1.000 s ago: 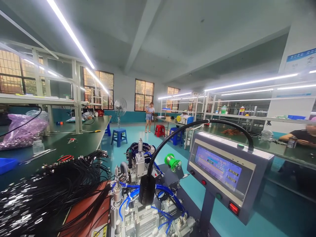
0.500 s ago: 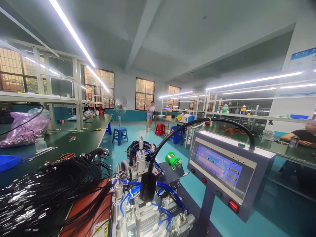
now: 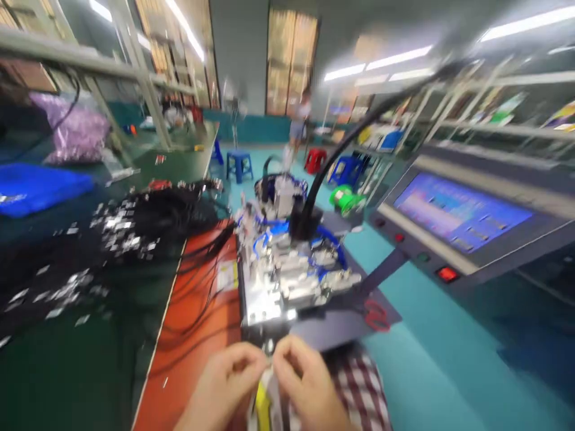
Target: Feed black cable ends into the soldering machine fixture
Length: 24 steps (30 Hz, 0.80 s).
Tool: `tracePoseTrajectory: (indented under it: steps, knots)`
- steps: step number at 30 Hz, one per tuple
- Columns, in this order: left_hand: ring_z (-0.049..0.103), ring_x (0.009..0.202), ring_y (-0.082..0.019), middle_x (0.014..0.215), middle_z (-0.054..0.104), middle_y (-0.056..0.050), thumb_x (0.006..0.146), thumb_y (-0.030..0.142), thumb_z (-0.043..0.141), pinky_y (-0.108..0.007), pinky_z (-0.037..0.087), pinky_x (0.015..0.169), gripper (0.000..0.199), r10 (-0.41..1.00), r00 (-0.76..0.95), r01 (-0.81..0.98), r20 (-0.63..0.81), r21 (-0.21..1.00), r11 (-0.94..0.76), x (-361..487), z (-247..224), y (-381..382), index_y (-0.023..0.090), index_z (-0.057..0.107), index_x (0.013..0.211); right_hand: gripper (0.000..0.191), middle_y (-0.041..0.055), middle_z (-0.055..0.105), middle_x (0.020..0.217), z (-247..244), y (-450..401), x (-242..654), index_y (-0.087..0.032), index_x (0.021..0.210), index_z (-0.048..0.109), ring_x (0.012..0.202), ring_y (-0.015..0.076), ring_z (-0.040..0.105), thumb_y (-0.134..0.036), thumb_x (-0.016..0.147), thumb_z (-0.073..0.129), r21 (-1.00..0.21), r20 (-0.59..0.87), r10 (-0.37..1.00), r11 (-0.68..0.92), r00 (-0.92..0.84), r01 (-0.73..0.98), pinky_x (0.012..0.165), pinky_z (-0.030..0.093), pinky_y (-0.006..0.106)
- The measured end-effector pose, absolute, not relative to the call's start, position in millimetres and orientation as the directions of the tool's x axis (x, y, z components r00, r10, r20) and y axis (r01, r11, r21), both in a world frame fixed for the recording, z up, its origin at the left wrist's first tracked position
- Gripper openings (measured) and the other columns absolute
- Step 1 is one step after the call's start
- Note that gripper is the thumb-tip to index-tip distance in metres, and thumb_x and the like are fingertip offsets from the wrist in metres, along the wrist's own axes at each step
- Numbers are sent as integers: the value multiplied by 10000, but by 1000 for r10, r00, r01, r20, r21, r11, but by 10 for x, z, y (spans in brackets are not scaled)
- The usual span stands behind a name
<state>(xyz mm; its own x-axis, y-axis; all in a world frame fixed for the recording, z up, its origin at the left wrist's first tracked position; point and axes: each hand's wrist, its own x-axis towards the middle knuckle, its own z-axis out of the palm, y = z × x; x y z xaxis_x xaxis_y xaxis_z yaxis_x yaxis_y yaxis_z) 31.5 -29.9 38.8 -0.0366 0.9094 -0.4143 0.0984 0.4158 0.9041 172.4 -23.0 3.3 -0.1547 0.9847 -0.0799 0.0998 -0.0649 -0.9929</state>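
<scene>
My left hand (image 3: pixel 227 380) and my right hand (image 3: pixel 309 383) meet at the bottom middle, fingertips nearly touching. Each has its thumb and forefinger pinched together. Whatever lies between the fingertips is too small and blurred to make out. Just in front of them is a metal machine (image 3: pixel 291 269) with blue air hoses and silver blocks. Below the hands a yellow object (image 3: pixel 263 407) shows between the wrists, its kind unclear. Black cables (image 3: pixel 171 209) with shiny metal ends lie in a heap on the dark table to the left, some trailing over the orange-red surface (image 3: pixel 179 335).
A touchscreen panel (image 3: pixel 462 209) stands on a post at the right. Red-handled scissors (image 3: pixel 376 316) appear to lie on the machine's grey base. A blue tray (image 3: pixel 40 188) and a pink bag (image 3: pixel 76 129) sit at the left. Farther off are stools (image 3: pixel 239 166) and a standing person (image 3: pixel 297 123).
My view has tilted down, so the machine and panel appear higher. Both hands, out of view before, now show at the bottom. The image is more blurred.
</scene>
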Motion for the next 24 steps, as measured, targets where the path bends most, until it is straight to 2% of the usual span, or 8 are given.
tracePoseTrajectory:
  steps: [1,3,5,14,16,20,24]
  knots:
    - [510,580,-95,570,535,24,697,276,717,-181,407,543,215,909,30,94,-415,907,411,304,362,-305,103,618,615,156,-29,509,633,11,-287,1725,-177,679,557,589,102,481,-217,829,542,-993,-85,981,-70,-174,93,530,397,203]
    - [319,414,-44,452,374,80,747,339,646,-157,247,398,227,871,92,57,-483,876,480,290,326,-312,121,621,690,133,-32,503,641,-23,-338,1741,-181,706,542,583,96,459,-219,833,545,-994,-87,981,-74,-174,81,543,390,205]
    - [228,389,-29,436,331,96,752,320,623,-151,171,380,198,844,135,21,-519,853,521,295,323,-313,125,607,724,127,-32,500,650,-49,-346,1762,-186,733,539,587,96,452,-240,848,541,-994,-80,982,-67,-171,85,559,389,212]
    - [233,382,-22,472,337,82,764,318,603,-157,162,375,185,800,176,-7,-573,812,583,333,293,-356,138,568,737,117,-12,514,704,-75,-431,1829,-190,758,534,632,110,476,-228,867,520,-991,-28,987,-6,-157,136,615,402,244]
    - [225,386,-25,469,325,85,770,327,606,-164,160,380,191,800,183,-9,-571,813,582,320,268,-362,141,569,747,111,-18,504,683,-77,-419,1861,-186,749,540,616,107,466,-225,852,537,-994,-68,982,-52,-177,93,596,395,238]
    - [205,401,-33,467,322,88,778,361,616,-180,145,390,223,793,218,-11,-568,811,584,297,243,-367,146,569,743,144,-43,468,586,-70,-360,1936,-177,740,541,527,91,425,-284,831,576,-965,-222,947,-247,-230,-87,514,368,216]
    - [207,412,-39,460,308,92,799,357,609,-187,132,399,217,808,250,7,-534,835,550,281,222,-378,148,584,745,185,-43,476,561,-68,-286,1974,-167,714,565,503,86,423,-320,809,608,-931,-254,921,-315,-295,-184,502,363,216]
